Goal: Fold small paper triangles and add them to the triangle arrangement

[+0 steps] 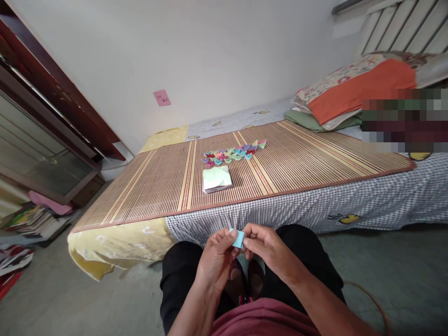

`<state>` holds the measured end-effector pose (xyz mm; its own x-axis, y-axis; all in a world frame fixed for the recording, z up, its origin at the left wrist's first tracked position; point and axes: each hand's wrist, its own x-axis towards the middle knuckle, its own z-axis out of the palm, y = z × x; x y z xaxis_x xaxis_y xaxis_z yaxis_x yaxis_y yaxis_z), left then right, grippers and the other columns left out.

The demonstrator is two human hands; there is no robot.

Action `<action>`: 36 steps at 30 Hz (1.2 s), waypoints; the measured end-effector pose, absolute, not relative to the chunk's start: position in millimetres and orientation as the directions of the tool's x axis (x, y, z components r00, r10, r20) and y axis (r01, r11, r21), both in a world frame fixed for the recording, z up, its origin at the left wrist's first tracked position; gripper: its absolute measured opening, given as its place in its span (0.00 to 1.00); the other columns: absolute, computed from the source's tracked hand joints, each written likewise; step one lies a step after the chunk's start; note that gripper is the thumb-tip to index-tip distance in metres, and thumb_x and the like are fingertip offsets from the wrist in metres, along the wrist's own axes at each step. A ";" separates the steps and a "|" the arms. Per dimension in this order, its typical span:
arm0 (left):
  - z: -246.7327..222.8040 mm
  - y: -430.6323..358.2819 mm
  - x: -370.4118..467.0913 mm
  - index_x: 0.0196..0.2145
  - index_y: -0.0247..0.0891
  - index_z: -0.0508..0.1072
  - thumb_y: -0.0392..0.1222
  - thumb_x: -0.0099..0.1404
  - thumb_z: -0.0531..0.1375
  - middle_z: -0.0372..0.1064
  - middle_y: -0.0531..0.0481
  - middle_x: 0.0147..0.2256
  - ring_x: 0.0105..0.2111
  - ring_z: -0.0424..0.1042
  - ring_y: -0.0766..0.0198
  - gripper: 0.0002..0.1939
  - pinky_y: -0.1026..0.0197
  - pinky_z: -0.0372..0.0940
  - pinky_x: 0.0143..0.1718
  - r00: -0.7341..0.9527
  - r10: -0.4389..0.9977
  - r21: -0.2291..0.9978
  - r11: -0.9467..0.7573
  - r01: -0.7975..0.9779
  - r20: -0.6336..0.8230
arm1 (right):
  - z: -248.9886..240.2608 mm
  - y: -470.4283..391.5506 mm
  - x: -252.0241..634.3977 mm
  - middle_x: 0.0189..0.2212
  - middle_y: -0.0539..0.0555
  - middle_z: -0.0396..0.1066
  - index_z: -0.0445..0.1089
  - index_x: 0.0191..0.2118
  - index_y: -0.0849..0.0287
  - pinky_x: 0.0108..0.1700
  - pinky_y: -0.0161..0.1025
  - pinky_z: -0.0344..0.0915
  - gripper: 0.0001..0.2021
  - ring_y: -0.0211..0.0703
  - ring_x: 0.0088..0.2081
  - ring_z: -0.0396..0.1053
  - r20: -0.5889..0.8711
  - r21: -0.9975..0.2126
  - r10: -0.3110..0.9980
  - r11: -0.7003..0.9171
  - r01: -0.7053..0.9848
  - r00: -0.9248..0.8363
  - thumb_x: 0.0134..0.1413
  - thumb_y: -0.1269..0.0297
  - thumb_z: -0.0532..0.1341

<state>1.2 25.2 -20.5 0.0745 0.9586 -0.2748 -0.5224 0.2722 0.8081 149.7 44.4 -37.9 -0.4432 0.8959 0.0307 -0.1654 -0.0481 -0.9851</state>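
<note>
A small folded piece of light blue paper (238, 239) is held above my knees, between both hands. My left hand (220, 249) pinches its left side with the thumb on top. At its right edge, the thumb and fingers of my right hand (264, 242) are closed on it. On the mat beyond lies a stack of square paper sheets (217, 179), a pale green one on top. Just behind the stack, several small folded paper pieces (234, 153) in many colours stand close together in rows.
A striped bamboo mat (157, 186) covers the bed, over a checked sheet (280, 210). Pillows and folded bedding (364, 93) are piled at the right. A pink note (161, 98) is on the wall. Magazines (30, 221) are stacked at the far left.
</note>
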 end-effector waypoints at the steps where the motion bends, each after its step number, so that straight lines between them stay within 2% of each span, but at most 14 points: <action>1: -19.8 24.6 2.0 0.19 0.34 0.69 0.50 0.47 0.78 0.66 0.52 0.19 0.20 0.61 0.71 0.24 0.67 0.55 0.24 0.056 0.964 0.826 0.252 -0.505 -0.260 | -37.5 44.1 149.6 0.23 0.48 0.71 0.70 0.31 0.59 0.31 0.34 0.65 0.08 0.37 0.26 0.69 0.038 -0.987 0.899 -0.035 -0.158 -0.436 0.58 0.62 0.63; 6: -16.4 24.1 -2.3 0.21 0.35 0.71 0.53 0.51 0.75 0.66 0.54 0.19 0.20 0.60 0.70 0.22 0.66 0.56 0.25 -0.083 0.986 0.963 0.123 -0.241 -0.146 | -35.3 38.1 147.6 0.22 0.47 0.66 0.68 0.29 0.58 0.30 0.34 0.62 0.10 0.37 0.26 0.67 0.095 -0.995 0.929 0.078 -0.061 -0.358 0.62 0.62 0.60; 10: -13.7 25.6 -12.2 0.22 0.36 0.70 0.54 0.53 0.74 0.66 0.54 0.20 0.22 0.62 0.68 0.22 0.65 0.57 0.26 -0.059 0.993 0.993 0.102 -0.061 -0.106 | -33.8 34.6 147.9 0.24 0.48 0.67 0.68 0.31 0.58 0.32 0.35 0.63 0.14 0.38 0.28 0.68 0.133 -0.991 0.921 0.135 -0.020 -0.365 0.67 0.60 0.55; 12: -12.0 25.9 -15.1 0.22 0.36 0.69 0.52 0.53 0.74 0.64 0.55 0.20 0.22 0.60 0.69 0.21 0.66 0.56 0.25 -0.049 0.994 0.995 0.095 -0.010 -0.095 | -33.6 34.7 148.6 0.24 0.48 0.67 0.69 0.32 0.59 0.32 0.35 0.63 0.14 0.39 0.28 0.68 0.151 -0.986 0.915 0.166 0.008 -0.374 0.68 0.58 0.57; 16: -7.1 24.8 -12.8 0.22 0.36 0.69 0.51 0.52 0.75 0.65 0.56 0.20 0.21 0.61 0.70 0.21 0.67 0.57 0.24 -0.037 0.995 0.994 0.095 -0.044 -0.097 | -35.9 37.6 148.9 0.23 0.48 0.68 0.70 0.31 0.59 0.30 0.35 0.62 0.16 0.38 0.26 0.67 0.129 -0.991 0.915 0.137 -0.007 -0.383 0.65 0.53 0.63; 20: -3.1 21.8 -6.6 0.28 0.34 0.75 0.51 0.52 0.76 0.73 0.52 0.24 0.24 0.69 0.67 0.20 0.65 0.65 0.29 0.050 0.992 0.976 0.125 -0.180 -0.117 | -42.9 42.4 146.8 0.25 0.50 0.70 0.72 0.31 0.60 0.31 0.35 0.64 0.19 0.37 0.26 0.68 0.067 -0.972 0.924 -0.026 -0.235 -0.377 0.63 0.47 0.64; 25: -5.6 20.3 -4.3 0.24 0.35 0.72 0.49 0.49 0.78 0.72 0.53 0.21 0.21 0.68 0.69 0.21 0.67 0.64 0.26 -0.030 0.992 0.961 0.111 -0.252 -0.122 | -48.5 45.6 144.2 0.26 0.50 0.70 0.71 0.30 0.61 0.32 0.34 0.64 0.19 0.37 0.28 0.68 0.011 -0.904 0.910 -0.169 -0.394 -0.415 0.61 0.48 0.66; 27: -8.3 20.7 -4.5 0.23 0.35 0.71 0.49 0.49 0.77 0.71 0.53 0.20 0.21 0.68 0.69 0.21 0.67 0.64 0.26 -0.046 0.991 0.961 0.112 -0.254 -0.127 | -47.1 45.6 144.6 0.26 0.50 0.70 0.71 0.30 0.61 0.32 0.34 0.64 0.19 0.37 0.28 0.68 0.016 -0.917 0.908 -0.153 -0.367 -0.418 0.61 0.48 0.66; 30: -12.8 21.1 -4.4 0.22 0.35 0.71 0.50 0.50 0.77 0.69 0.53 0.19 0.20 0.66 0.70 0.21 0.67 0.62 0.25 -0.039 0.991 0.971 0.118 -0.208 -0.129 | -42.7 44.9 146.2 0.27 0.49 0.70 0.72 0.34 0.60 0.34 0.35 0.65 0.16 0.38 0.30 0.68 0.067 -0.966 0.930 -0.031 -0.258 -0.360 0.61 0.50 0.66; 33: -15.9 20.5 -3.7 0.23 0.36 0.69 0.49 0.51 0.75 0.64 0.57 0.17 0.18 0.59 0.72 0.21 0.68 0.55 0.22 -0.031 0.992 0.985 0.120 -0.124 -0.125 | -38.3 45.1 147.9 0.29 0.49 0.70 0.75 0.39 0.59 0.35 0.35 0.64 0.12 0.39 0.31 0.68 0.133 -0.986 0.942 0.095 -0.136 -0.309 0.63 0.54 0.64; 36: -14.5 19.5 -3.2 0.23 0.38 0.67 0.46 0.53 0.74 0.59 0.59 0.17 0.17 0.54 0.72 0.19 0.68 0.50 0.20 -0.021 0.994 0.994 0.108 -0.023 -0.108 | -34.1 47.4 151.4 0.30 0.50 0.71 0.76 0.38 0.59 0.36 0.36 0.64 0.10 0.40 0.32 0.67 0.194 -0.981 0.932 0.190 -0.044 -0.305 0.64 0.57 0.63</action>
<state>-3.2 19.5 -14.5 -0.0205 0.9939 -0.1083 -0.0226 0.1078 0.9939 151.4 47.4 -34.1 -0.3051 0.9323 0.1944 -0.0437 0.1902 -0.9808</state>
